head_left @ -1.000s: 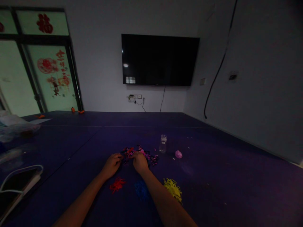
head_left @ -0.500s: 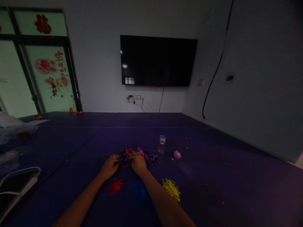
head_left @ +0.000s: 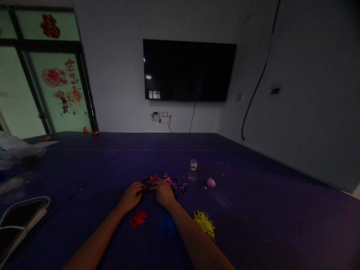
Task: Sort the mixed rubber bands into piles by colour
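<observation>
A mixed pile of small looped, string-like bands (head_left: 168, 180) in pink, red and dark colours lies on the purple table, both my hands at its near side. My left hand (head_left: 132, 195) has its fingers bent and brought together at the pile's left edge. My right hand (head_left: 164, 192) reaches over the middle, its fingertips pinched and pointing left. What either hand pinches is too small and dark to make out. Nearer to me are a red heap (head_left: 138, 219), a dim blue heap (head_left: 168, 225) partly beside my right forearm, and a yellow heap (head_left: 204, 224) of similar strands.
Behind the pile stands a clear bottle (head_left: 192, 171), with a crumpled pink lump (head_left: 211, 182) to its right. A dark device with a white cable (head_left: 25, 221) and clear plastic bags (head_left: 17, 150) lie at left. A television (head_left: 188, 71) hangs on the far wall.
The view has shifted slightly. Both hands stay at the mixed pile, with only small finger movement; the coloured heaps look the same.
</observation>
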Demonstrator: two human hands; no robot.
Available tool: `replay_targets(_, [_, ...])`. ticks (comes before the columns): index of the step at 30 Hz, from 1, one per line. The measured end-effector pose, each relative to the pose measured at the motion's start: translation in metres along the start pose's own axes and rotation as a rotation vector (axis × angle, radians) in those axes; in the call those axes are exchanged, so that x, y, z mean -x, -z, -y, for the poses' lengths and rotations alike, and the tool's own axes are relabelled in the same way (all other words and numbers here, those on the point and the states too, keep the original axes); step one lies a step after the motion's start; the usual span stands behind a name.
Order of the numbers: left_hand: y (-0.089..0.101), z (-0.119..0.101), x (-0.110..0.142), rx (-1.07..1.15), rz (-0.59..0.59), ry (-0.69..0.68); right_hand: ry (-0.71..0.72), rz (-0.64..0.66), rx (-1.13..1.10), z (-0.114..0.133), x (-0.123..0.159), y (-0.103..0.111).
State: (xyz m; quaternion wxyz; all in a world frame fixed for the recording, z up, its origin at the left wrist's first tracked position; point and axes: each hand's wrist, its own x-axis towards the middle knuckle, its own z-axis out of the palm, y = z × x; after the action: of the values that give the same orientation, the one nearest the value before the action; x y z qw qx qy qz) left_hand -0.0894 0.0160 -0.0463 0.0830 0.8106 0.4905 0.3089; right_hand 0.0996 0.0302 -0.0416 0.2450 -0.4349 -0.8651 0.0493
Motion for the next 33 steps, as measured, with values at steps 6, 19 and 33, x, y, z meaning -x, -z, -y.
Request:
replay_targets(6, [0.001, -0.007, 0.002, -0.052, 0.0, -0.032, -0.001, 0.012, 0.018, -0.002, -0.001, -0.003])
replay_targets(19, [0.006, -0.012, 0.001, 0.157, -0.058, -0.027, -0.095, -0.131, -0.128, -0.007, -0.003, -0.008])
replay_targets(33, [0.004, -0.005, 0.004, 0.159, -0.302, -0.015, -0.179, -0.157, -0.132, -0.005, -0.002, -0.005])
